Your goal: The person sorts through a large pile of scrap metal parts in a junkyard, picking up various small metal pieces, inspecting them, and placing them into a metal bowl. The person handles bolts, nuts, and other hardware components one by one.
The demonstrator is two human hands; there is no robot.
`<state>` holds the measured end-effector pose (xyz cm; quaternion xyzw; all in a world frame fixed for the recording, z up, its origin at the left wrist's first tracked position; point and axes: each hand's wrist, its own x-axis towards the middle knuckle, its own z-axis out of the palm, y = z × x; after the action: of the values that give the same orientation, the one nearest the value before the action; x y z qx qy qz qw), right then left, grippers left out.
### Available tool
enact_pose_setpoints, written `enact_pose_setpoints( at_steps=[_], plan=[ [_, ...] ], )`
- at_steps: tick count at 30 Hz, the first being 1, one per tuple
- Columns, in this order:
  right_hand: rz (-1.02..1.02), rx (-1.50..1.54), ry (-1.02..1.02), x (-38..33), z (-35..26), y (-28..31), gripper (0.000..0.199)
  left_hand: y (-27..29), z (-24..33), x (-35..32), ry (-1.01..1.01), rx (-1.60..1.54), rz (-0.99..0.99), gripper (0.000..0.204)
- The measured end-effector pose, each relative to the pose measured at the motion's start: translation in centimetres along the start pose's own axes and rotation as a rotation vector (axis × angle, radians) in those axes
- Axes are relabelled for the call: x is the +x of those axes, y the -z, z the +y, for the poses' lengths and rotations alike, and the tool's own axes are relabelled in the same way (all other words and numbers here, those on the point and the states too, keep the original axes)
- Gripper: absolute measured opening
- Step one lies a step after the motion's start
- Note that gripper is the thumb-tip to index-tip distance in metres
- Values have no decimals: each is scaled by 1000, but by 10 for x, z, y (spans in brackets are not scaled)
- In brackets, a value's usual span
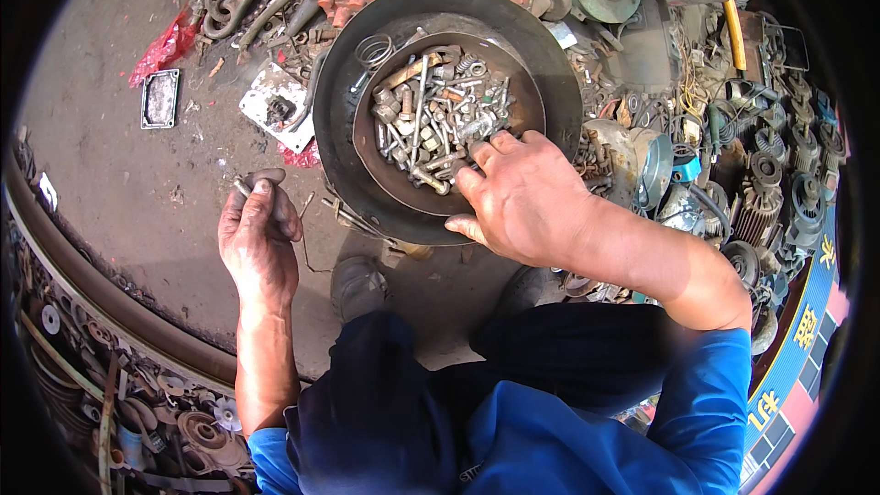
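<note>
A person in blue sleeves crouches over a rusty round pan (341, 142) heaped with bolts, nuts and springs (438, 119). The right hand (524, 197) rests on the pan's near rim, fingertips in the heap. The left hand (259, 238) hovers over the dirt floor, closed around a small metal piece (244, 185). Scrap gears (779, 174) lie to the right.

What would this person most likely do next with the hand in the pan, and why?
Probably pinch one bolt out of the pile. The right hand lies at the near edge of the bolts in the round pan, fingers among them, while the left hand holds a small metal piece off to the side.
</note>
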<state>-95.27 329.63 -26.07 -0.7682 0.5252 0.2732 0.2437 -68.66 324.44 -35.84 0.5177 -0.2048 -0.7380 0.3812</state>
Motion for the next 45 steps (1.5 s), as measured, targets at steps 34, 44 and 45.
enact_pose_setpoints(
  at_steps=[34, 44, 45],
  plan=[
    [635, 129, 80, 68, 0, -4, 51, -1, -8, 1, 34, 52, 13, 21],
    [535, 83, 10, 75, 15, -16, 44, -5, -10, 0, 33, 17, 39, 18],
    [644, 71, 22, 75, 16, -15, 43, -5, -10, 0, 35, 3, 46, 18]
  ],
)
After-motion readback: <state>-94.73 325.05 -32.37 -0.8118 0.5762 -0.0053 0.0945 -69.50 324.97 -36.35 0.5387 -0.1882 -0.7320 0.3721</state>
